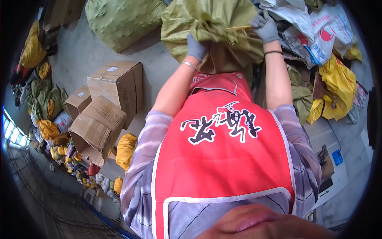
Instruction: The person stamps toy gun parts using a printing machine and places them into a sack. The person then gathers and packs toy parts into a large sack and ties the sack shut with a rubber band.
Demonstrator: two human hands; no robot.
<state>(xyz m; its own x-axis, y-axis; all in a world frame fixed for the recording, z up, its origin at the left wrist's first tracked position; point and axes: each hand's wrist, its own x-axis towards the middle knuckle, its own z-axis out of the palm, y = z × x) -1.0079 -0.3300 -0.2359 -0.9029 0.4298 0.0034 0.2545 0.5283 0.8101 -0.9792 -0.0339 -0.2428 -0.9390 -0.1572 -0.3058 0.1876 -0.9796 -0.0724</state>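
A big olive-green woven sack (179,24) stands right in front of me, its mouth bunched together into folds. My left hand (197,47), in a grey glove, is closed on the gathered cloth at the sack's near left side. On the other side my gloved right hand (266,28) pinches the end of a thin yellow cord (238,28). The cord runs straight from the bunched neck of the sack to those fingers. Where it passes round the neck is hidden by the folds.
Another stuffed green sack (123,24) lies at the far left. Cardboard boxes (115,85) stand on the floor to my left, with an orange-yellow bag (126,150) beside them. White printed sacks (318,34) and a yellow bag (338,87) are heaped to my right.
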